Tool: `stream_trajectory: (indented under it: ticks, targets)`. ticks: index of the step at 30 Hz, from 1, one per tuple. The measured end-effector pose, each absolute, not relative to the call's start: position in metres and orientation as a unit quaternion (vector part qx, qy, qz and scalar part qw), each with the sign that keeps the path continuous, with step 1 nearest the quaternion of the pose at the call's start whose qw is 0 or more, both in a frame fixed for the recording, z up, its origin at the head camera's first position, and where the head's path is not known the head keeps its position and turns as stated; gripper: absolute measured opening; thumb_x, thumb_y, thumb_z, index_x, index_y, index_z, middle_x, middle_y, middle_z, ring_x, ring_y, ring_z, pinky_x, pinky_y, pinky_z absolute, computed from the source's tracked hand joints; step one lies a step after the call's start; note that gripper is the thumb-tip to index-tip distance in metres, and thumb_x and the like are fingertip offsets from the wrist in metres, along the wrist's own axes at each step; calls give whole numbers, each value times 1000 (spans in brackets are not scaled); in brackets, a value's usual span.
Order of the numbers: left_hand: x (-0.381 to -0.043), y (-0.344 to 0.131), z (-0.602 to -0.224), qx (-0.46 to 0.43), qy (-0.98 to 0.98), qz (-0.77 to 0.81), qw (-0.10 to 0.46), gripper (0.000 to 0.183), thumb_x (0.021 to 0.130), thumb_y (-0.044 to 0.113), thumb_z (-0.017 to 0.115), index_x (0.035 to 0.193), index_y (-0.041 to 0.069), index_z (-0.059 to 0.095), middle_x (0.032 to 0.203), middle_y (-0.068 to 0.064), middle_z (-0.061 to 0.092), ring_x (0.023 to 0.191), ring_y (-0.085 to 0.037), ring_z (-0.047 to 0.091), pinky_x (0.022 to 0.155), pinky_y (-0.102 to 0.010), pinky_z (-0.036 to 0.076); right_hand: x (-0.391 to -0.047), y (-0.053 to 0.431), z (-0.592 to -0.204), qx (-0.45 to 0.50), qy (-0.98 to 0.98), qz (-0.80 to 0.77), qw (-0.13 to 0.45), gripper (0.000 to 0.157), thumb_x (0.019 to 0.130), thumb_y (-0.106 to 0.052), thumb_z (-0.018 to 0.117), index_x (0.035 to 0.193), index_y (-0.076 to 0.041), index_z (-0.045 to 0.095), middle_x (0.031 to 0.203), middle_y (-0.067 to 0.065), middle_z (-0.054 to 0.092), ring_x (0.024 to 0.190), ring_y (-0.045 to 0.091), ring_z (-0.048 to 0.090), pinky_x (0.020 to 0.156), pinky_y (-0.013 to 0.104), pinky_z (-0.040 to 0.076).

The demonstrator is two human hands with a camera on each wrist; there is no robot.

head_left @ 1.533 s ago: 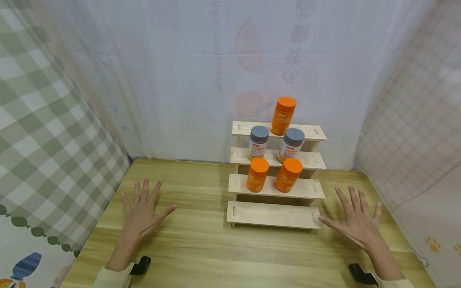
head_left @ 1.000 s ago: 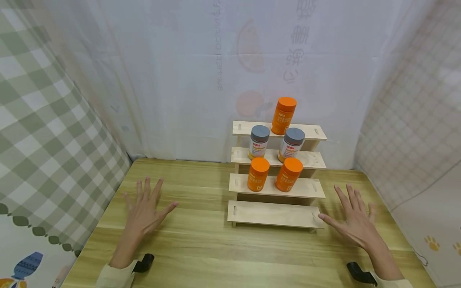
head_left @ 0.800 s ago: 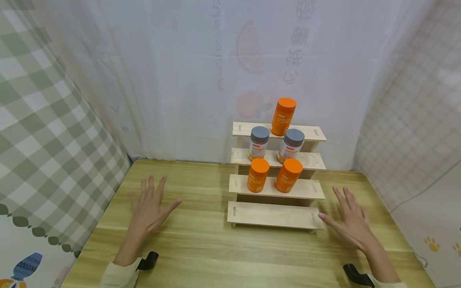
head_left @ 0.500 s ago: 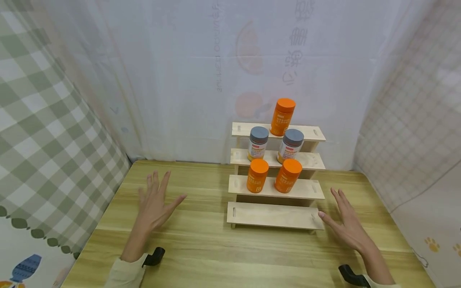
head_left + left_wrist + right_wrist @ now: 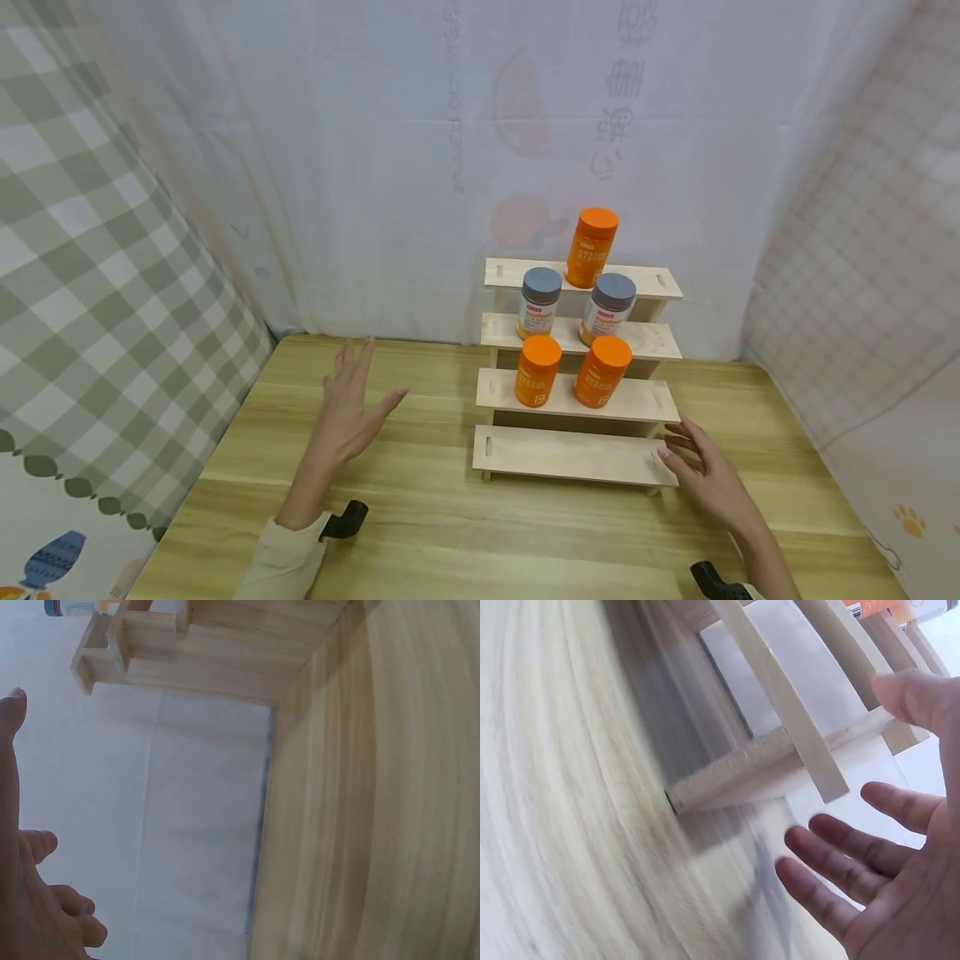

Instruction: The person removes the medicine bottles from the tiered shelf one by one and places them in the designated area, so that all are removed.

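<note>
A stepped wooden display rack [image 5: 573, 454] stands right of the middle on the table. Its bottom step is bare. Two orange jars [image 5: 537, 372] sit on the step above, two grey-lidded jars [image 5: 607, 307] on the one behind, and a single orange jar [image 5: 592, 248] on top. My right hand [image 5: 708, 479] is at the rack's right end, thumb close to the bottom step, fingers relaxed and holding nothing; the right wrist view has the hand [image 5: 885, 877] beside the rack's side. My left hand [image 5: 347, 412] hovers over the table's left part, fingers spread and holding nothing.
The wood-grain table [image 5: 420, 533] extends around the rack. A pale curtain [image 5: 375, 208] hangs behind it, a green checked cloth [image 5: 112, 250] on the left, and a lattice-patterned cloth [image 5: 862, 275] on the right. Each wrist carries a black mount [image 5: 345, 520].
The left hand has moved right and away from me. The right hand has shifted left to the rack's end, its fingers drawing closer together. The jars and rack stay put.
</note>
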State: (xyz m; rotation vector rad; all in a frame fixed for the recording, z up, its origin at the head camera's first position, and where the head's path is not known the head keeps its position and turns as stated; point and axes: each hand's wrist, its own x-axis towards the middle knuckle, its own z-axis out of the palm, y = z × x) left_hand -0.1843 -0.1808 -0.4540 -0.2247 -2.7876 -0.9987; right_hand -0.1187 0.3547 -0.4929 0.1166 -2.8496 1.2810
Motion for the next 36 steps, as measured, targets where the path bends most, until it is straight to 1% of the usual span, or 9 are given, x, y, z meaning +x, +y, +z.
stream_trajectory:
  ticks: [2,4,7,11,14,19,23,28,36]
  targets:
    - [-186,-178,-451,-80,-930,-347,91,94,97,64,57,166,32,2,173,-12,-7,160,-38,-8,120,-77,2,-118,353,-495,44,-903,427,16,67,107,-29,57,160,-1,28,148,26,52,120,-9,54,88,2,44]
    - [-188,-175,-448,-85,-925,-358,95,93,98,63,56,166,30,4,173,-12,-6,160,-37,-7,121,-76,2,-118,351,-499,47,-894,445,32,59,106,-25,58,155,1,37,141,22,59,112,-20,49,88,1,44]
    - [-190,-171,-444,-92,-919,-370,99,92,98,62,56,167,29,5,173,-13,-5,161,-37,-5,121,-75,3,-118,350,-504,40,-880,470,53,51,105,-20,59,150,1,46,129,2,67,107,-19,53,86,4,46]
    - [-194,-166,-438,-97,-915,-378,99,90,99,63,55,166,31,4,173,-12,-5,161,-37,-4,123,-74,4,-119,351,-511,20,-855,515,60,47,104,-13,60,147,3,49,120,-26,62,102,-13,59,81,8,50]
    - [-197,-162,-434,-105,-912,-385,100,89,100,62,53,166,30,4,174,-10,-6,161,-38,-2,123,-73,5,-120,354,-516,11,-834,550,45,47,104,-11,61,146,6,49,122,-33,58,104,-15,58,82,7,49]
    - [-202,-158,-427,-115,-904,-400,99,86,101,59,52,166,32,3,174,-6,-6,161,-38,1,121,-75,11,-119,355,-521,3,-794,607,28,46,102,-11,64,141,11,51,123,-32,62,112,-17,57,89,3,47]
    - [-207,-155,-420,-122,-896,-415,102,83,101,58,52,165,38,3,174,-3,-6,161,-37,3,120,-75,16,-119,355,-524,21,-759,649,35,42,100,-1,63,138,14,52,122,-25,67,109,-10,63,87,7,51]
    - [-214,-149,-410,-137,-886,-431,98,81,101,61,49,164,40,1,174,-2,-6,161,-35,4,121,-74,16,-119,356,-528,56,-730,681,34,40,100,6,58,137,18,50,125,-20,68,114,-8,63,89,9,52]
    - [-226,-139,-393,-168,-874,-442,110,79,102,64,45,164,40,2,174,4,1,162,-24,3,125,-66,16,-119,357,-532,79,-705,705,21,38,99,9,57,137,8,56,129,-18,67,114,-6,64,89,11,54]
